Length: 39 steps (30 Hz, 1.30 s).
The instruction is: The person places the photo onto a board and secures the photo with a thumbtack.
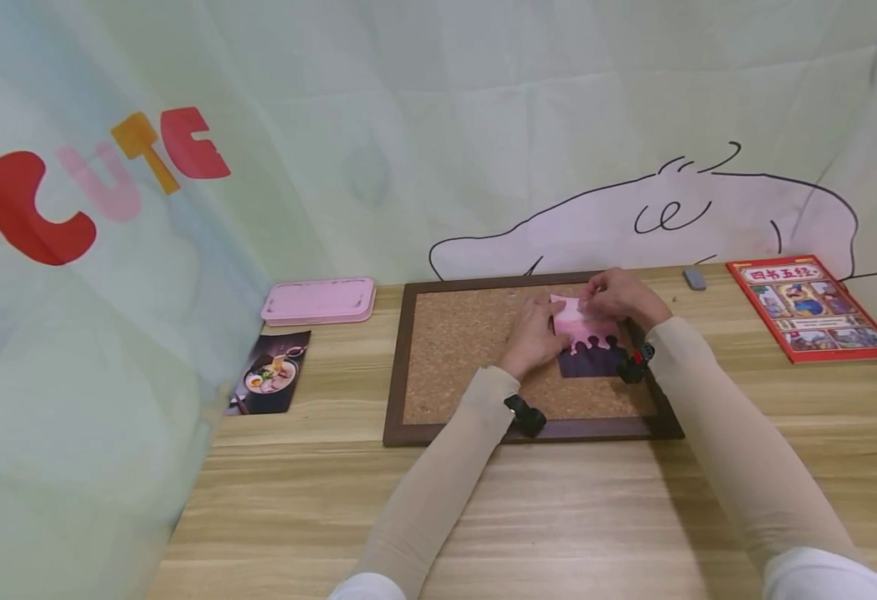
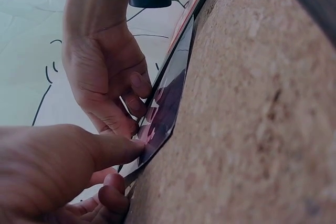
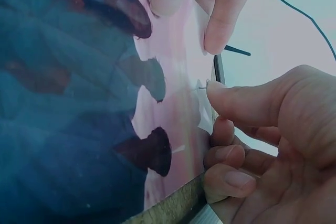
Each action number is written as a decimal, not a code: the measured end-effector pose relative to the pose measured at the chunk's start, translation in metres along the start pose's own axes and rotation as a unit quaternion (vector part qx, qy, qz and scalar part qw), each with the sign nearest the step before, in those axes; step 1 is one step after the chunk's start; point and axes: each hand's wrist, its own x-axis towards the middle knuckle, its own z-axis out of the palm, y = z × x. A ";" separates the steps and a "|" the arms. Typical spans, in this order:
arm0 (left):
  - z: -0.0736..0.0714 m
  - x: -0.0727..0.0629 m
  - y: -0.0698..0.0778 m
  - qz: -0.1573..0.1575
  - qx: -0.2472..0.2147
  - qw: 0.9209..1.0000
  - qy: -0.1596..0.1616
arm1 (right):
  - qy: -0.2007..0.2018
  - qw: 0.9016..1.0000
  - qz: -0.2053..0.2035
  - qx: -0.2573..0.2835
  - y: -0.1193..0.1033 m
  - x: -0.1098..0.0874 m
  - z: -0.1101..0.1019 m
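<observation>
A photo (image 1: 592, 360) with dark figures against a pink sky lies on the right part of a framed cork board (image 1: 461, 358). My left hand (image 1: 534, 337) holds the photo near its upper left edge, the thumb (image 2: 118, 149) on its front. At the photo's top, my right hand (image 1: 618, 293) pinches a small pin between thumb and finger. The thin metal shaft of the pin (image 3: 202, 87) shows against the pale strip of the photo in the right wrist view; its head is hidden by the fingertips.
A pink case (image 1: 318, 301) stands left of the board, with a photo of a noodle bowl (image 1: 269, 375) in front of it. To the right lie a grey eraser-like block (image 1: 694, 279) and a red-bordered book (image 1: 814, 308). A printed curtain (image 1: 378, 125) hangs behind the table.
</observation>
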 end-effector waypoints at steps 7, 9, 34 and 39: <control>-0.001 0.000 -0.001 -0.006 0.001 1.000 0.000 | -0.012 1.000 0.020 0.011 -0.003 0.003 -0.002; -0.001 0.000 -0.001 -0.007 0.000 1.000 0.001 | -0.016 0.999 0.025 0.016 -0.004 0.004 -0.002; -0.002 0.000 -0.003 0.010 -0.003 1.000 0.001 | -0.026 0.997 0.046 0.048 -0.009 0.006 -0.005; -0.002 0.001 -0.003 0.010 -0.003 1.000 0.004 | -0.007 0.998 0.025 0.058 -0.004 0.004 -0.002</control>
